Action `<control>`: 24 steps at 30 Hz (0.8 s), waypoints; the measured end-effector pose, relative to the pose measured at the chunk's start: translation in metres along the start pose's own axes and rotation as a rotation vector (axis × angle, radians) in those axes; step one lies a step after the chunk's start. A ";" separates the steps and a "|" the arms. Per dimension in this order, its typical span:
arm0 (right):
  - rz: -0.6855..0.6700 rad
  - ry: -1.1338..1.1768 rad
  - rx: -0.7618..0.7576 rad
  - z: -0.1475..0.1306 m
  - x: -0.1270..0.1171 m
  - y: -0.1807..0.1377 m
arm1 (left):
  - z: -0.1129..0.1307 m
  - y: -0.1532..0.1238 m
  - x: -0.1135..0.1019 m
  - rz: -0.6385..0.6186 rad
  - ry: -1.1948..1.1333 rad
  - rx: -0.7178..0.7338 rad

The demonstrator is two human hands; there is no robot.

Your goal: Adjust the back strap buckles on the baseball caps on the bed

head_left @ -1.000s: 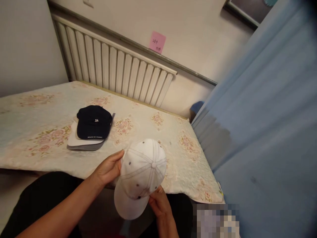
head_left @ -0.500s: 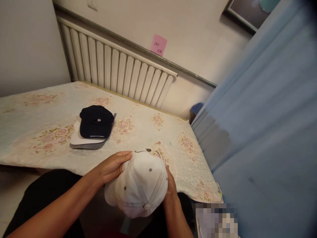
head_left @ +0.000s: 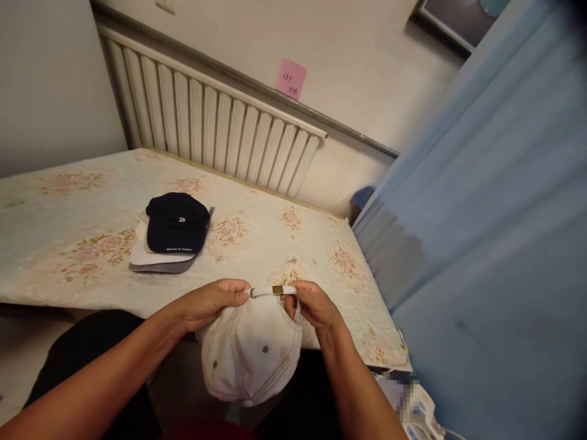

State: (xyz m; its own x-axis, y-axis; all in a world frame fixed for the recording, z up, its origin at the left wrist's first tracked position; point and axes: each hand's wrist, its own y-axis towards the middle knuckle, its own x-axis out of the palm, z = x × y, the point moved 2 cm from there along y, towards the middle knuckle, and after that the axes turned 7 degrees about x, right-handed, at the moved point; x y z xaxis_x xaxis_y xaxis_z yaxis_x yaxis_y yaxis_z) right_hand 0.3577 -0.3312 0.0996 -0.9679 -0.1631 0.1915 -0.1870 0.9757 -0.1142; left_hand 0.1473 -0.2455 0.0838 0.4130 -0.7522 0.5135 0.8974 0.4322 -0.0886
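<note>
A white baseball cap (head_left: 252,354) hangs between my hands above my lap, its crown toward me and its back strap with a brass-coloured buckle (head_left: 277,290) at the top. My left hand (head_left: 211,302) pinches the cap's rim at the left end of the strap. At the strap's right end, my right hand (head_left: 314,304) grips the edge, some of its fingers hidden behind the cap opening. The cap's brim is mostly out of sight. Further back on the left lies a stack of caps, with a black cap (head_left: 178,223) on top and a white brim (head_left: 158,253) and a grey brim (head_left: 167,267) below.
The stack rests on a bed with a floral cover (head_left: 266,244). Behind it stand a white radiator (head_left: 211,122) and a wall with a pink note (head_left: 291,79). A blue curtain (head_left: 481,244) hangs at the right. A partly blurred white object (head_left: 422,409) sits at the lower right.
The cap has tilted so its strap faces up more plainly. My right hand has moved up from the cap's side to the strap end. The stack has not moved.
</note>
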 end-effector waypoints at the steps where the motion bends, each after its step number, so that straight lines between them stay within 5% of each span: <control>1: -0.020 -0.012 0.010 -0.002 0.002 0.000 | 0.000 0.000 -0.001 -0.010 0.010 -0.008; 12: 0.083 -0.058 0.112 0.007 -0.005 -0.012 | 0.018 -0.015 -0.018 -0.046 0.087 -0.037; 24: 0.006 -0.194 0.082 -0.027 0.027 -0.007 | 0.039 -0.006 0.033 -0.117 0.194 -0.162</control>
State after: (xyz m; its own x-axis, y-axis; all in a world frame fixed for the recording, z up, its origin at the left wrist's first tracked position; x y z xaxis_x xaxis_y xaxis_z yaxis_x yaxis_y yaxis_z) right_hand 0.3372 -0.3388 0.1316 -0.9818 -0.1901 0.0001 -0.1864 0.9628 -0.1956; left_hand 0.1499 -0.2534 0.1345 0.3134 -0.8800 0.3570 0.9473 0.2634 -0.1823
